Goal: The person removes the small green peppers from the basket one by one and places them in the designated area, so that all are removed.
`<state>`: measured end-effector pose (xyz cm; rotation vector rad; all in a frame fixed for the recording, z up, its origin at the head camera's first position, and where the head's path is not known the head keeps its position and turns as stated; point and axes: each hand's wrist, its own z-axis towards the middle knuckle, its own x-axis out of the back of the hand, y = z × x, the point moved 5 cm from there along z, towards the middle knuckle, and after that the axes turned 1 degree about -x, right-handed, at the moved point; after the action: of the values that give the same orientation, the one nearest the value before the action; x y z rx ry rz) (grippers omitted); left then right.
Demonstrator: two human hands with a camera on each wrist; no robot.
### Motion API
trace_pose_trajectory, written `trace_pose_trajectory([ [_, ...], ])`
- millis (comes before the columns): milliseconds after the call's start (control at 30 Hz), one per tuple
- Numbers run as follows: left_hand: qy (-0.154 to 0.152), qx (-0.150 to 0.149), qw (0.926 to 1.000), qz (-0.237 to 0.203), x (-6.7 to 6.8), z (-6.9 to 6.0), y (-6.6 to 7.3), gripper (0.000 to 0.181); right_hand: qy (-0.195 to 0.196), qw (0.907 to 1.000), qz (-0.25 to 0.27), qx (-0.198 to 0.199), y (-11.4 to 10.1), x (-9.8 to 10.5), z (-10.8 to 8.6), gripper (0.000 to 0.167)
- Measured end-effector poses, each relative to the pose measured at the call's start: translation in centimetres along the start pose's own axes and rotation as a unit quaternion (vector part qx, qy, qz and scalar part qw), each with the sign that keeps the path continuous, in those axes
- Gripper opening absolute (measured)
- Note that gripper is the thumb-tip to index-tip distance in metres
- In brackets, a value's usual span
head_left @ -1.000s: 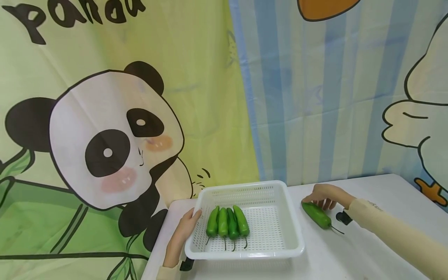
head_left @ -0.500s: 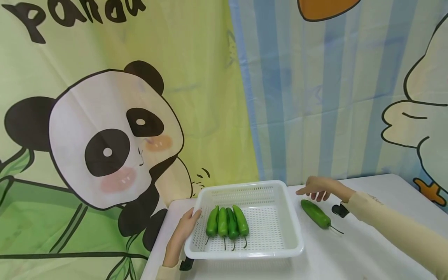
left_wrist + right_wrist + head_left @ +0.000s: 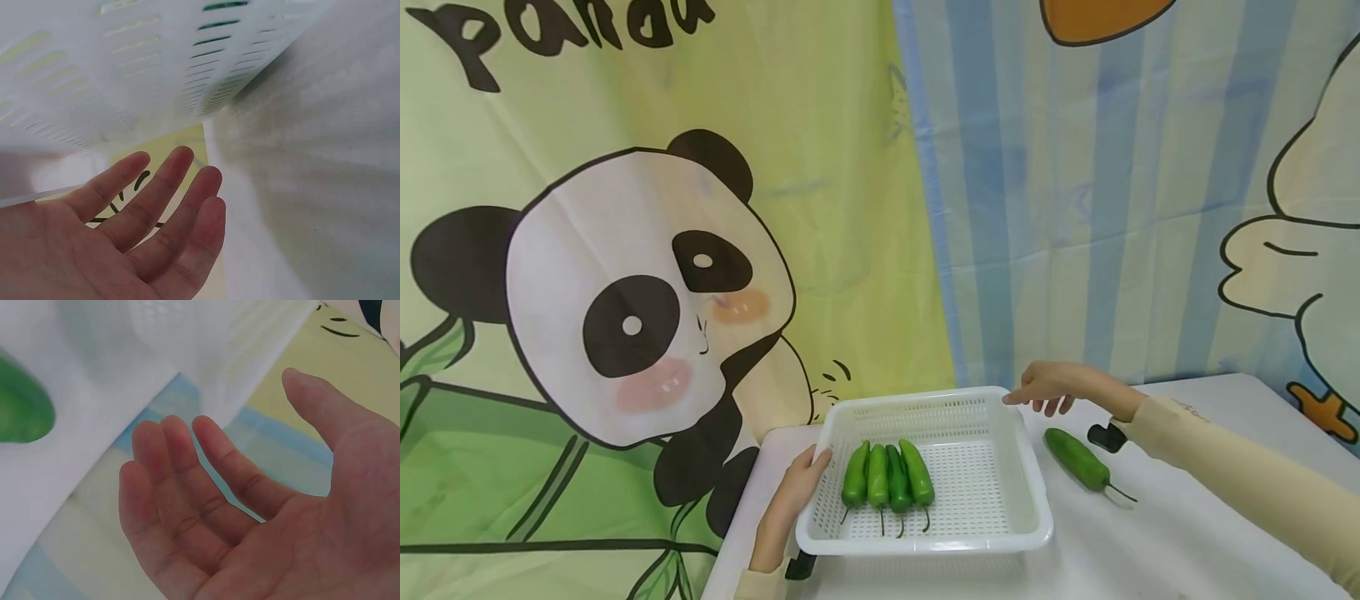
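Observation:
A white plastic basket [image 3: 977, 546] with slotted walls stands on the table, and several green peppers [image 3: 877, 475] lie side by side in its left half, stems toward me. My left hand [image 3: 803, 483] holds the basket's left rim, thumb over the edge. In the left wrist view its four fingers lie loosely bent under the rim, beside the outer wall. At the back right corner hovers my right hand [image 3: 1051, 385], fingers relaxed and nothing in them; its index fingertip is close to the rim. One more green pepper [image 3: 1077, 460] lies on the table right of the basket.
The white table [image 3: 1195, 500] reaches back to a fabric backdrop [image 3: 857, 250] with a panda drawing on the left and blue stripes on the right. Black wrist cameras [image 3: 1107, 437] sit at both sleeves.
My right hand has let go of the pepper on the table and moved left and back to the basket's corner. The left hand and basket have not moved.

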<state>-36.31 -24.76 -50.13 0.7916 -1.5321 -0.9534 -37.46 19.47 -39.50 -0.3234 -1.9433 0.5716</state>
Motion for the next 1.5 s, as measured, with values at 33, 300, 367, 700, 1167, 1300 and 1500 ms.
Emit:
trace_pose_trajectory([
  [33, 0.000, 0.000, 1.0000, -0.001, 0.0, 0.0, 0.0, 0.063, -0.003, 1.0000, -0.001, 0.004, -0.4, 0.0, 0.0, 0.043],
  [300, 0.001, -0.001, 1.0000, 0.001, 0.1, -0.1, 0.2, 0.063, -0.013, 0.9993, -0.016, 0.032, -3.7, -0.5, 0.2, 0.045],
  [367, 0.001, -0.002, 1.0000, 0.001, 0.1, -0.1, 0.2, 0.063, -0.016, 0.9989, -0.014, 0.041, -4.4, -0.8, 0.4, 0.043],
  [700, -0.001, -0.001, 1.0000, -0.003, -0.1, 0.0, -0.2, 0.063, -0.021, 0.9977, 0.020, 0.062, -6.8, -3.5, 1.6, 0.037],
  [1167, 0.006, 0.002, 1.0000, 0.004, 0.0, 0.1, 0.0, 0.061, -0.037, 0.9950, 0.040, 0.083, -9.2, -8.2, 4.6, 0.029],
  [1300, 0.003, 0.001, 1.0000, 0.004, 0.0, 0.0, 0.1, 0.062, -0.030, 0.9964, 0.035, 0.072, -9.1, -9.6, 5.9, 0.029],
  [1500, 0.005, 0.002, 1.0000, 0.004, 0.0, 0.0, -0.1, 0.062, -0.018, 0.9984, 0.024, 0.048, -9.1, -11.3, 7.4, 0.035],
])
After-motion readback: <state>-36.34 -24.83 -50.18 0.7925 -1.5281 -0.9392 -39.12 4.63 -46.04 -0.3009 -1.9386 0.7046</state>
